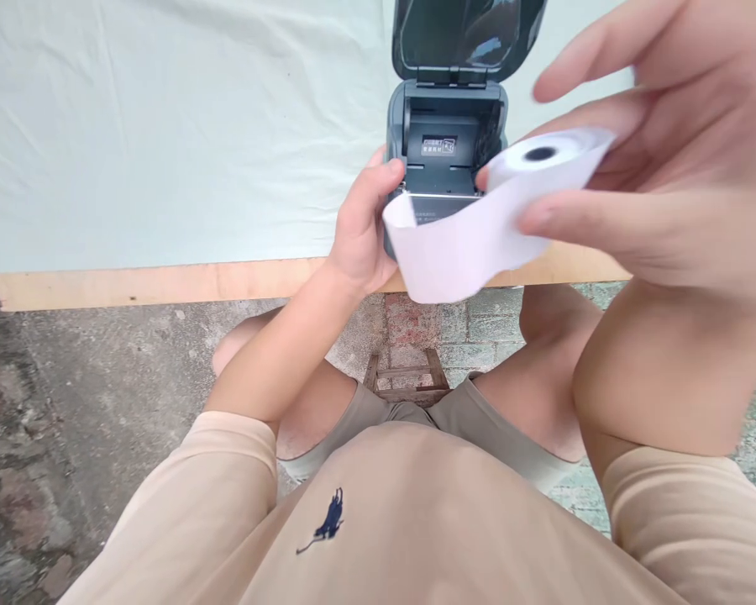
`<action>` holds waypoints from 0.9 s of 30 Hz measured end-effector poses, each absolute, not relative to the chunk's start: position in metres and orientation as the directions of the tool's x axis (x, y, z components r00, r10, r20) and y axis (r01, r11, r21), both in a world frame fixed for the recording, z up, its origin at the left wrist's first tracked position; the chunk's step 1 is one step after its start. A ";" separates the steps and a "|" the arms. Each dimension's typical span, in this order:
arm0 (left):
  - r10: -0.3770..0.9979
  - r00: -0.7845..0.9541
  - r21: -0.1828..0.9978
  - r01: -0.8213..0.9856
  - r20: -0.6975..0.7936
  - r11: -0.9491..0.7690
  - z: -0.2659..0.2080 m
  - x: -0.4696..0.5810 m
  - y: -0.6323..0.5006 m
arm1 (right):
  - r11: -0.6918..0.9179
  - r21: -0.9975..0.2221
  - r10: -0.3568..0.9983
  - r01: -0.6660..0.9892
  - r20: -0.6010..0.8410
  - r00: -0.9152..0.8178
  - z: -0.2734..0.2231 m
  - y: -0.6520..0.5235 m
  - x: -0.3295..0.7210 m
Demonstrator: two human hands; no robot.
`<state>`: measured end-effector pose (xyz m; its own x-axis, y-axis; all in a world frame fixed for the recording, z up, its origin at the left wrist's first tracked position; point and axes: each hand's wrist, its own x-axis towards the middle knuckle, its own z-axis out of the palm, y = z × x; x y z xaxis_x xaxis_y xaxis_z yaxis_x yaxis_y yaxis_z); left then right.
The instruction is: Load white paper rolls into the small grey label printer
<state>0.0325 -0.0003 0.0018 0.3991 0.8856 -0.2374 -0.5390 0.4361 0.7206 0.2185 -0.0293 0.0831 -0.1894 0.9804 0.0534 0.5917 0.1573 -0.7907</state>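
Observation:
A dark label printer [448,176] stands at the table's near edge with its glossy lid [457,38] tilted back. Its inner bay shows a small printed sticker. My left hand [366,214] grips the printer's left side, thumb on the front rim and the other fingers mostly hidden behind it. Raised in front of the printer's right side, my right hand [661,160] pinches a white paper roll [567,155] with a dark hollow core. A loose strip from the roll hangs to the left and curls at its end, covering part of the printer's front.
A pale cloth [182,134] covers the table, with a bare wooden edge [164,286] along the front. Below are my knees, part of a wooden stool [409,382] and a floor of concrete [139,361] and brick. Rough stone lies at the far left.

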 end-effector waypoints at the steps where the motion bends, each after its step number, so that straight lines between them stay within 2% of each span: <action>1: 0.889 0.408 0.726 -0.544 -0.209 0.421 0.001 0.033 -0.001 | 0.154 -0.737 0.981 0.658 0.035 -0.190 0.086 -0.031 0.211; 3: 0.895 0.423 0.732 -0.564 -0.140 0.381 0.000 0.034 -0.004 | 0.170 -0.567 0.982 0.806 0.025 -0.190 0.088 -0.031 0.200; 5: 0.888 0.446 0.735 -0.564 -0.112 0.376 0.000 0.033 -0.006 | 0.197 -0.437 0.979 0.878 0.041 -0.199 0.088 -0.030 0.194; 9: 0.881 0.463 0.694 -0.603 -0.098 0.394 0.002 0.031 -0.008 | 0.239 -0.319 0.971 0.917 0.095 -0.220 0.084 -0.021 0.189; 12: 0.878 0.462 0.681 -0.603 -0.127 0.416 0.001 0.029 -0.006 | 0.266 -0.302 0.964 0.916 0.086 -0.252 0.082 -0.013 0.185; 21: 0.872 0.457 0.725 -0.539 -0.175 0.429 -0.005 0.029 -0.002 | 0.210 -0.386 0.974 0.898 0.009 -0.224 0.085 -0.012 0.173; 27: 0.871 0.474 0.782 -0.491 -0.129 0.383 0.000 0.030 -0.005 | 0.219 -0.254 0.973 0.942 -0.022 -0.232 0.088 -0.013 0.173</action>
